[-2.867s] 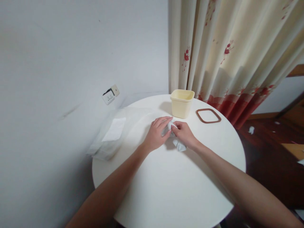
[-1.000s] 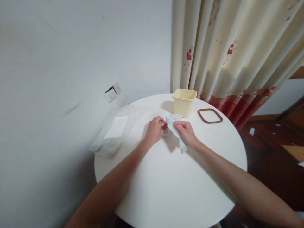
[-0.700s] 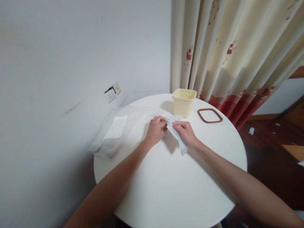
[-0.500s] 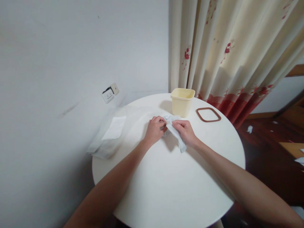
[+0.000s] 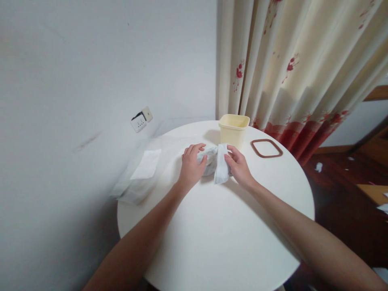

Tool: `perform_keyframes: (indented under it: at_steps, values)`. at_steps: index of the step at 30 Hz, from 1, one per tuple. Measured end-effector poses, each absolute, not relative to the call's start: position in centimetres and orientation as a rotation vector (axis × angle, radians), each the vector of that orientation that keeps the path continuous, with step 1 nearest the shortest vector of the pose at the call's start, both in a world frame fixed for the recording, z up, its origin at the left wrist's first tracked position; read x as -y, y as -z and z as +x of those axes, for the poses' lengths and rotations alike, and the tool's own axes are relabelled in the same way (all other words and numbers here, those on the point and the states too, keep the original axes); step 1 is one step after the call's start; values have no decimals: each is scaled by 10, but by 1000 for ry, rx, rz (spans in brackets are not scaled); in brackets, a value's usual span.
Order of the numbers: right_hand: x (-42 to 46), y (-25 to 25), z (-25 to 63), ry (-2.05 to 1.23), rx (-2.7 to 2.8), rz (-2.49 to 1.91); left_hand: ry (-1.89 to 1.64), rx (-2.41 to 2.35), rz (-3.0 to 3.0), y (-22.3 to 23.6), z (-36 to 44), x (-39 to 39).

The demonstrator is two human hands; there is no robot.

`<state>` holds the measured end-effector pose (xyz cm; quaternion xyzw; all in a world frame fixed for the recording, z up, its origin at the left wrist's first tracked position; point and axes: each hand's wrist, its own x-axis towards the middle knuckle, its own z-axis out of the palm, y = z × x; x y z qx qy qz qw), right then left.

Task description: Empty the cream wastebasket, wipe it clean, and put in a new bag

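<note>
Both my hands hold a thin pale grey plastic bag (image 5: pixel 216 165) just above the round white table (image 5: pixel 218 234). My left hand (image 5: pixel 190 167) curls its fingers round the bag's left side. My right hand (image 5: pixel 239 166) pinches the right side, and a fold of the bag hangs down between the hands. Close behind the bag stands an open cream square bin (image 5: pixel 233 130).
A brown rectangular ring (image 5: pixel 266 148) lies flat right of the bin. A clear plastic packet with a white sheet (image 5: pixel 144 169) lies at the table's left edge against the wall. A wall socket (image 5: pixel 141 119) and a flowered curtain (image 5: pixel 291 68) stand behind; dark floor lies to the right.
The crumpled bag has been pulled wider between my hands and lifted a little. My hands have moved apart, the left hand now curled round the bag's side.
</note>
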<state>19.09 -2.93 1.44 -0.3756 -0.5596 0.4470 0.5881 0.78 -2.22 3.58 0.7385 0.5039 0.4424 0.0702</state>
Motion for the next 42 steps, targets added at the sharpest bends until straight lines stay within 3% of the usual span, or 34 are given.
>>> perform_keyframes:
  at_steps: [5,17,33,39,42]
  values:
    - [28,-5,186,-1021,1401,-888,-1268,-1227,1962,-42,17,33]
    - [21,-7,193,-1180,1332,-947,-1180,-1175,1823,-21,19,22]
    - [-5,-13,253,-1333,1399,-1072,-1465,-1355,2132,-38,6,23]
    - [-22,-10,270,-1158,1198,-1018,-1688,-1365,2013,-40,-3,17]
    - [-23,-10,266,-1139,1084,-961,-1640,-1318,1882,-41,4,23]
